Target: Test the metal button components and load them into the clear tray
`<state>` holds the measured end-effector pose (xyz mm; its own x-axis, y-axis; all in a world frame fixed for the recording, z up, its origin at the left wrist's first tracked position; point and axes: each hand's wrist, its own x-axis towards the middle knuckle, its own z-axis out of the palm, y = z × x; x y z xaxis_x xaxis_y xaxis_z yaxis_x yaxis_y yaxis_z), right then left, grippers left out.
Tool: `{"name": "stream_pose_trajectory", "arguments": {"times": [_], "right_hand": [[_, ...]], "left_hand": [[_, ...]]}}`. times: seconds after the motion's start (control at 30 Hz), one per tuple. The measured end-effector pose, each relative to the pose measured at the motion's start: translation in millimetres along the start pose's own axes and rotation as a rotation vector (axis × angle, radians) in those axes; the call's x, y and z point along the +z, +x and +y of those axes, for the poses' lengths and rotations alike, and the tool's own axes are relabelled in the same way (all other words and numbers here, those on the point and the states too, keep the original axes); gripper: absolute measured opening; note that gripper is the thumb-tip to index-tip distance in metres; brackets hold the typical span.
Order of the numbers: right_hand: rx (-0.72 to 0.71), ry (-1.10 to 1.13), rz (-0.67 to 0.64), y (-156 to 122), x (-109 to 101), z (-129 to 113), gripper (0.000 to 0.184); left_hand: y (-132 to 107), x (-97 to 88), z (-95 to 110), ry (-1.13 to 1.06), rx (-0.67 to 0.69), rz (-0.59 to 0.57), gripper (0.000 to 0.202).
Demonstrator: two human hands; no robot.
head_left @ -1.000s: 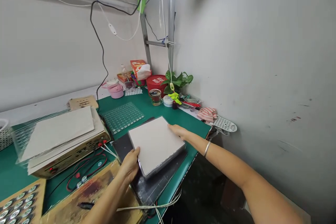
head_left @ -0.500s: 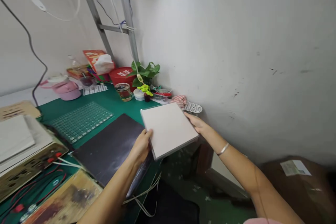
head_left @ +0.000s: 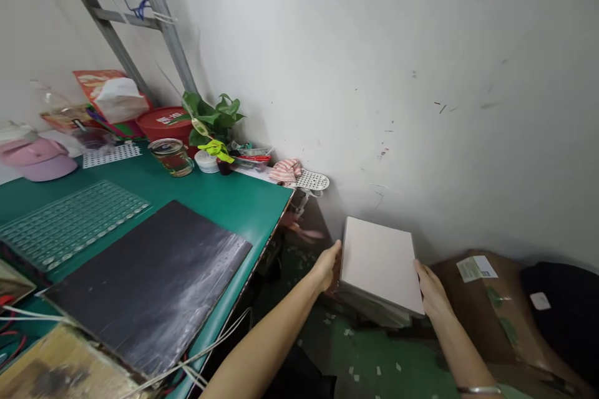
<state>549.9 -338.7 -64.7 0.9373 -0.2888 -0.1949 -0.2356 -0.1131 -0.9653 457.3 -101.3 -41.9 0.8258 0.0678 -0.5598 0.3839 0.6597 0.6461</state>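
You are clasping the pale square panel [head_left: 378,262] between your left hand [head_left: 327,266] and right hand [head_left: 433,290], fingers spread on opposite edges, holding it above the floor [head_left: 374,358] beside the counter [head_left: 210,199]; this carry calls for a level grip. Farther away, the cardboard carton [head_left: 482,305] is bearing a white label [head_left: 476,269], too small to read.

Square panel [head_left: 379,268] held between left hand [head_left: 327,267] and right hand [head_left: 433,290], lower right of frame, beyond bench edge. Flat board [head_left: 150,280] laid on workbench [head_left: 253,199], lower left. Dimpled plastic sheet [head_left: 70,221] placed left of board. Glass jar [head_left: 171,158] and potted plant [head_left: 210,118] set behind board, against wall. Cardboard box [head_left: 482,305] placed right of panel.
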Motion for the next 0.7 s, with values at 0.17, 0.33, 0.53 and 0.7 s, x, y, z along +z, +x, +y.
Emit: {"name": "stream_pose_trajectory", "arguments": {"times": [0.17,0.33,0.53,0.7], "right_hand": [[0.061,-0.021,0.101,15.5,-20.3,34.1,0.052],[0.093,-0.044,0.149,27.6,-27.3,60.4,0.056],[0.094,-0.076,0.148,37.2,-28.4,87.1,0.057],[0.097,-0.118,0.123,41.8,-31.1,93.9,0.055]], "left_hand": [[43.6,13.3,-31.1,-0.006,-0.025,0.015,0.038],[66.5,6.4,-49.8,-0.012,-0.013,0.029,0.038],[76.1,-2.2,-62.4,0.001,-0.017,0.016,0.039],[73.4,-4.8,-67.9,0.019,-0.015,-0.034,0.043]]}}
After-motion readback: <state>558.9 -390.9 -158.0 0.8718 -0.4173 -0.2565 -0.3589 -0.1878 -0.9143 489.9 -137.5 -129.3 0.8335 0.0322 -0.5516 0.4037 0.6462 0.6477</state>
